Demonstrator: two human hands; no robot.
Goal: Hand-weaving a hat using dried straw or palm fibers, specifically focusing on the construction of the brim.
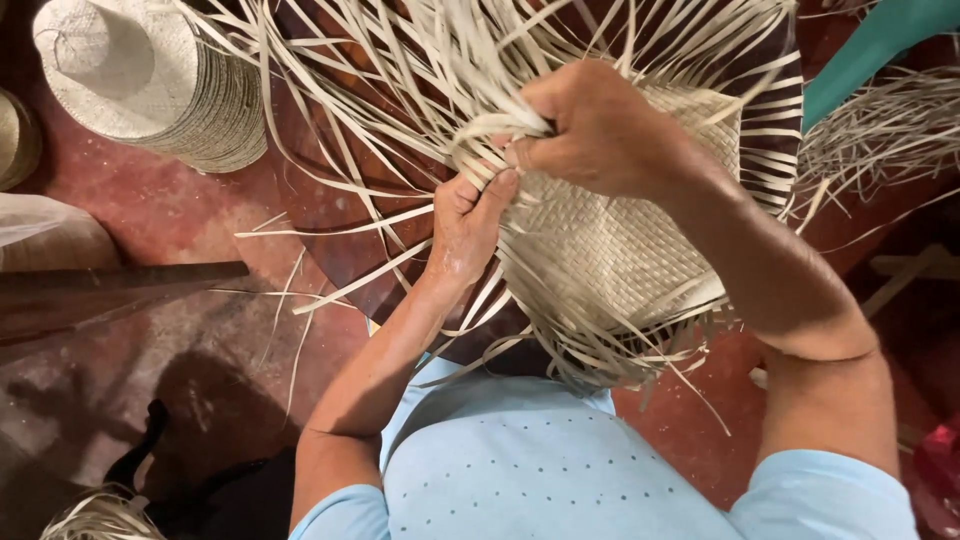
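Note:
A half-woven straw piece [610,240] of pale palm strips lies over a dark round form in front of me, with many loose strips [400,70] fanning out from its edge. My left hand [465,225] grips the woven edge from below, fingers pinched on a few strips. My right hand [590,125] is closed on a bunch of loose strips just above the left hand, at the weave's upper left edge. The two hands almost touch.
A stack of finished pale straw hats [140,75] sits on the red floor at top left. Loose straw bundles [890,130] lie at right, beside a teal object [870,45]. A dark wooden plank [110,285] lies at left, a black strap [150,450] at lower left.

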